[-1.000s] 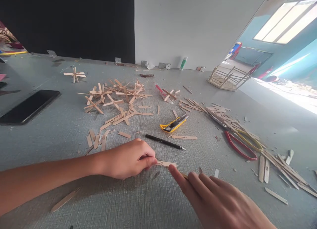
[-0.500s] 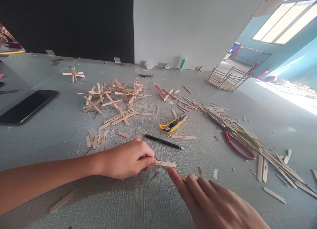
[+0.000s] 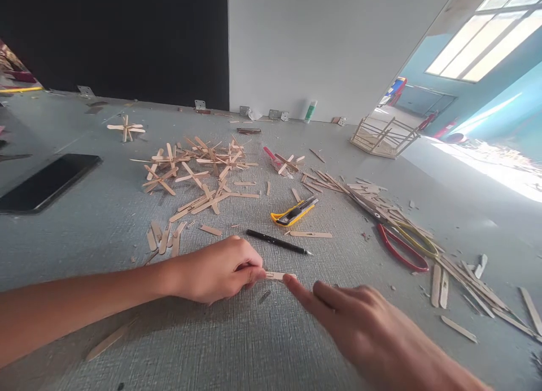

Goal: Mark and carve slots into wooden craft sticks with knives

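Observation:
My left hand (image 3: 218, 269) is closed in a pinch on one end of a short wooden stick piece (image 3: 277, 276) lying on the grey table (image 3: 105, 233). My right hand (image 3: 359, 323) reaches in from the lower right, its forefinger stretched out and touching the stick's other end; the other fingers are curled and blurred, and I cannot make out whether they hold anything. A black pen (image 3: 279, 242) lies just beyond the stick. A yellow utility knife (image 3: 295, 211) sits a little farther back.
A heap of crossed craft sticks (image 3: 199, 168) fills the middle. Red and yellow scissors (image 3: 404, 247) lie among loose sticks on the right. A black phone (image 3: 44, 182) rests at the left, a stick frame model (image 3: 381, 137) at the far right, a glue tube (image 3: 310, 110) by the wall.
My right hand has shifted a little up and to the right, turning flatter, with its forefinger still at the stick's end. My left hand has stayed put.

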Tool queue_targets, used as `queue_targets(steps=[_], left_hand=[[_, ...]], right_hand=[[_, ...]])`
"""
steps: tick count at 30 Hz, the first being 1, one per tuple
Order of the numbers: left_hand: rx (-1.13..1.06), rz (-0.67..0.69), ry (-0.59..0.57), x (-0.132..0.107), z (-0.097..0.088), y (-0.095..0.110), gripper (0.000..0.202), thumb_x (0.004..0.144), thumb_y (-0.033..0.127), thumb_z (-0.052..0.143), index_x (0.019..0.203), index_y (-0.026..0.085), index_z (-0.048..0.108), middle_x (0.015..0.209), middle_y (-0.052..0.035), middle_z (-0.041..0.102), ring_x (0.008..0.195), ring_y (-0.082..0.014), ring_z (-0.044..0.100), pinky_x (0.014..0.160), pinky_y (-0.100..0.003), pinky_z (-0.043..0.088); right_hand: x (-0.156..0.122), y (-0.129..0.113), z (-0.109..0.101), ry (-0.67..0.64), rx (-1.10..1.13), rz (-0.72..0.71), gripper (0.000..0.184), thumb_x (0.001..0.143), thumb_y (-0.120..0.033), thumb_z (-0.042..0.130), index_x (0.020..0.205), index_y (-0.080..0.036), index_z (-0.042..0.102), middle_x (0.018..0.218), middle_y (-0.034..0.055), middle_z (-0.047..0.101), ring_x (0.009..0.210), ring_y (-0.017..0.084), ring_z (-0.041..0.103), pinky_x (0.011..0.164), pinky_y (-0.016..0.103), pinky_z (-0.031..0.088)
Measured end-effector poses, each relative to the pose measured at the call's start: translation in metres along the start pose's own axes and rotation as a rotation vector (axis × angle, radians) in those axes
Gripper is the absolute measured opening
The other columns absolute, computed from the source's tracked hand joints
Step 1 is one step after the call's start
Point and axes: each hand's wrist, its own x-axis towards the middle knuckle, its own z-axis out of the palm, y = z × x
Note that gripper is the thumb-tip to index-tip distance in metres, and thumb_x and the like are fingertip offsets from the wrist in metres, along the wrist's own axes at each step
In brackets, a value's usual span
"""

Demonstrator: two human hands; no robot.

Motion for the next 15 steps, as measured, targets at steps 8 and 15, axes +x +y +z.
queue_targets(steps=[8, 15], left_hand=[[0.029, 0.047, 0.039, 0.002, 0.001, -0.003, 0.036, 0.099, 0.023, 0.048, 0.063, 0.019, 0.049, 0.049, 0.0074, 0.043, 0.039, -0.0071, 0.040, 0.044, -0.020, 0.030], [-0.020, 0.021, 0.014, 0.000, 0.003, -0.008, 0.038, 0.101, 0.032, 0.046, 0.065, 0.020, 0.045, 0.051, 0.0068, 0.042, 0.037, -0.0077, 0.038, 0.040, -0.020, 0.030]], right_hand=[[0.015, -0.036, -0.013, -0.003, -0.401, -0.016, 0.041, 0.093, 0.000, 0.049, 0.130, 0.002, 0.065, 0.066, 0.0040, 0.064, 0.049, 0.015, 0.055, 0.041, 0.030, 0.038], [0.021, 0.004, -0.014, -0.032, -0.071, -0.041, 0.041, 0.095, 0.001, 0.040, 0.128, -0.006, 0.064, 0.067, -0.0024, 0.060, 0.043, 0.012, 0.051, 0.043, 0.032, 0.035]])
